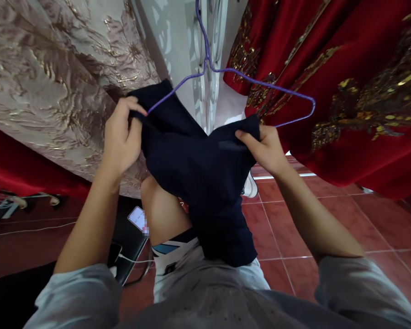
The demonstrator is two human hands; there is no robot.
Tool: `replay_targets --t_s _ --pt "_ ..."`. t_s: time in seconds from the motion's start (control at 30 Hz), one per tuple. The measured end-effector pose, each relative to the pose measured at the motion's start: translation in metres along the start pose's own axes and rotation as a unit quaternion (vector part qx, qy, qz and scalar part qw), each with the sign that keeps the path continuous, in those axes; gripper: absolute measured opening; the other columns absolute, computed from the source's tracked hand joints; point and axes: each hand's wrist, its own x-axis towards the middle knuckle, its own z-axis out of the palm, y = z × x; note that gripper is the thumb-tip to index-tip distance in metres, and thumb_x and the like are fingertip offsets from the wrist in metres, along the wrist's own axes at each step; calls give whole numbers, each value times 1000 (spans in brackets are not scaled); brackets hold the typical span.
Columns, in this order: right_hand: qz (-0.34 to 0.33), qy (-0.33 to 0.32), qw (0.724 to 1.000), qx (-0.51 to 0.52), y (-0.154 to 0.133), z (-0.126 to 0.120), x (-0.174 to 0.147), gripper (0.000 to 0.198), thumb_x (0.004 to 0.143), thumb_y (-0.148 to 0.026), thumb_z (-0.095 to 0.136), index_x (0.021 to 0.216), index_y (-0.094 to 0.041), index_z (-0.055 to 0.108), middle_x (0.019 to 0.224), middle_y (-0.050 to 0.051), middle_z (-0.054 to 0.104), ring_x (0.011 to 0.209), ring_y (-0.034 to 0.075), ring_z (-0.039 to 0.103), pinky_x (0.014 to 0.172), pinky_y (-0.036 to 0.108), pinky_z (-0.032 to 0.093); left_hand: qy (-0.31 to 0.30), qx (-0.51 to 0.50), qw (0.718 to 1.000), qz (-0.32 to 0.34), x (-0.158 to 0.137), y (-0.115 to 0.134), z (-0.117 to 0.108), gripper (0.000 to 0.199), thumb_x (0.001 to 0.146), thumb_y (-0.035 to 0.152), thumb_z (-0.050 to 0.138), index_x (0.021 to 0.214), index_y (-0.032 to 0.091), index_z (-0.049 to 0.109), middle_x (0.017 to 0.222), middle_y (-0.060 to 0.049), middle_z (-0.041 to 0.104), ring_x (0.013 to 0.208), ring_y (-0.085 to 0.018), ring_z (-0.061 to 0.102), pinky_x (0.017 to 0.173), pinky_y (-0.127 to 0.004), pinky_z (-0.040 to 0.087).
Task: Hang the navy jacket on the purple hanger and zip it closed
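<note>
A dark navy garment (205,169) hangs in front of me, its lower part draped over my lap. My left hand (123,132) is closed on its upper left edge, where the end of a purple hanger (260,83) meets the cloth. My right hand (262,144) pinches the upper right corner, thumb on top. The cloth dips in a V between the two hands. The hanger's left arm lies over the cloth; its right end sticks out bare beyond my right hand. Folds hide the lower bar, and the garment's exact kind is unclear.
Red cloth with gold sequins (363,105) hangs at the right, and pale embossed fabric (65,82) at the left. White metalwork (208,91) stands behind the hanger. A phone (114,251) with a white cable and a lit card-like screen (137,218) lie on a black surface. Red tiles (304,219) cover the floor.
</note>
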Motion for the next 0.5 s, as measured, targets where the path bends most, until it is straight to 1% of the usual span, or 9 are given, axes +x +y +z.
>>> replay_targets --t_s 0.1,0.13,0.17,0.23,0.27,0.3,0.4,0.43,0.5 --pt "-46 -17 998 -26 -6 -6 -11 10 90 -28 69 87 -19 73 82 2 69 68 14 60 59 26 46 -26 -35 999 3 29 15 17 44 94 49 75 126 23 61 113 -4 71 108 -23 66 107 -44 50" --pt "-71 19 996 -43 -8 -13 -13 16 88 -24 71 104 -21 76 98 5 74 75 14 64 64 27 49 -34 -37 999 -8 35 19 21 43 93 45 77 126 23 62 112 -4 72 108 -23 65 108 -43 49" --pt "-94 76 991 -58 -9 -22 -14 35 86 -21 73 121 -24 74 114 7 74 78 14 67 66 27 51 -46 -38 998 -21 38 23 23 40 92 41 79 124 23 64 112 -3 72 109 -23 64 111 -43 47" --pt "-115 193 972 -71 -9 -50 -10 58 82 -18 78 138 -26 67 130 11 71 75 12 68 63 27 49 -64 -34 996 -46 42 29 21 28 91 35 80 114 24 68 115 -1 72 112 -23 61 116 -44 43" --pt "-105 212 969 -71 -9 -66 -6 58 80 -18 80 137 -25 69 128 12 73 71 11 68 60 27 48 -66 -29 996 -55 43 31 18 23 90 33 82 107 23 68 114 -1 71 111 -22 60 117 -44 42" --pt "-79 191 976 -66 -8 -83 0 52 78 -20 82 129 -23 74 121 13 76 67 10 68 58 28 47 -63 -21 996 -61 44 32 14 21 89 32 83 101 23 68 111 0 71 110 -22 59 117 -45 42" --pt "42 -7 999 -11 -7 -122 24 25 73 -34 88 92 -18 83 85 10 79 63 13 69 56 31 45 -1 1 998 -65 47 24 7 22 91 33 83 96 20 65 106 -1 68 108 -20 58 112 -43 44" --pt "59 -52 997 13 -7 -127 32 26 75 -43 86 83 -18 82 76 9 77 61 14 69 56 32 45 23 3 998 -65 49 19 8 26 91 35 83 98 19 64 106 -1 67 107 -19 59 108 -40 46" --pt "-1 -14 1000 7 -6 -124 46 44 85 -60 73 78 -17 78 72 6 75 61 14 69 58 32 48 48 -6 996 -76 53 5 14 34 91 41 83 103 17 62 102 0 66 95 -15 60 95 -34 50"
